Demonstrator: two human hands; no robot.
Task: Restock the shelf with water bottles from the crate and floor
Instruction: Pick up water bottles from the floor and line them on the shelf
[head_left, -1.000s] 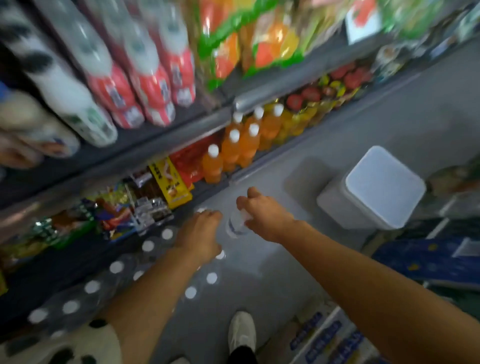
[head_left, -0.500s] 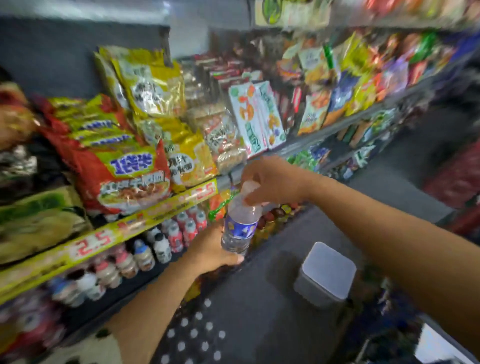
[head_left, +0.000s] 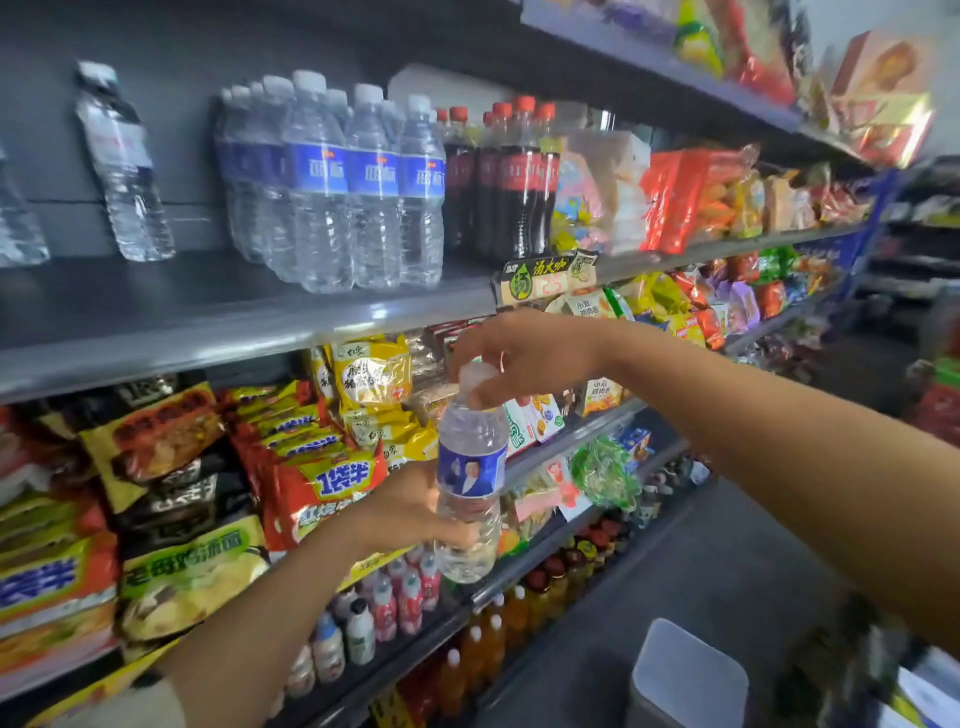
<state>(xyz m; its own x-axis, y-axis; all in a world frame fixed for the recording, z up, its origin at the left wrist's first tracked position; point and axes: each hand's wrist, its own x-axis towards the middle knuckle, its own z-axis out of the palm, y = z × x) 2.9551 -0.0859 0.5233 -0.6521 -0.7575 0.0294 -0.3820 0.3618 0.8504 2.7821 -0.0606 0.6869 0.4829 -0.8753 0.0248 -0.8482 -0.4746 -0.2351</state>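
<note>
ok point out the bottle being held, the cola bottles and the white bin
held water bottle (head_left: 470, 475), head view, on its blue label
cola bottles (head_left: 511, 208), head view, on the dark body of a front bottle
white bin (head_left: 688, 675), head view, on its lid

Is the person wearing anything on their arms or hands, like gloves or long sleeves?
No gloves: both the left hand and right hand are bare, with no rings or watch showing. Both forearms are bare too. Near the left elbow sits the edge of a pale cream sleeve with dark patches. No sleeve shows on the right arm.
</note>
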